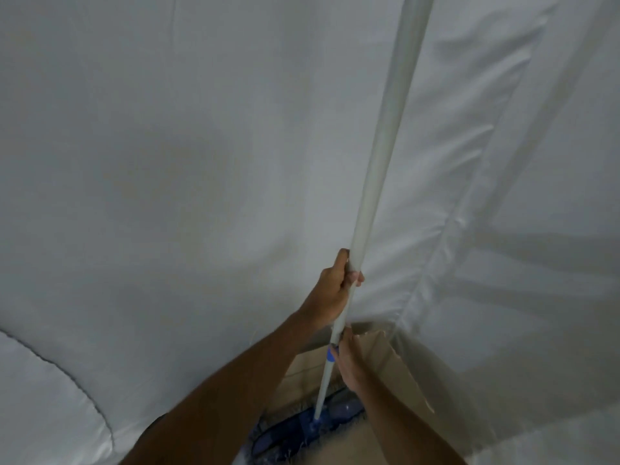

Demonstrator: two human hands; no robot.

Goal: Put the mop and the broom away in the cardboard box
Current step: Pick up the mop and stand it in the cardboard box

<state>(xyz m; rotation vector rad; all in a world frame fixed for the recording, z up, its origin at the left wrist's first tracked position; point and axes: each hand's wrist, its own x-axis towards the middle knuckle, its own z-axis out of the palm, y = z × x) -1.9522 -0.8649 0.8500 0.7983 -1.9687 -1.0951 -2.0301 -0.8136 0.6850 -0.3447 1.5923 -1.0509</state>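
Note:
A long pale grey mop handle (385,135) runs from the top of the view down to a blue flat mop head (302,431) near the bottom. My left hand (332,290) grips the handle higher up. My right hand (349,360) holds it just below, beside a blue collar on the pole. The mop head sits low inside the open cardboard box (392,360), whose brown flap stands to the right of my hands. The broom is not visible.
White sheeting (167,162) hangs all around as a backdrop, with a stitched seam (436,263) running down toward the box. A curved white cloth edge (67,380) lies at the lower left.

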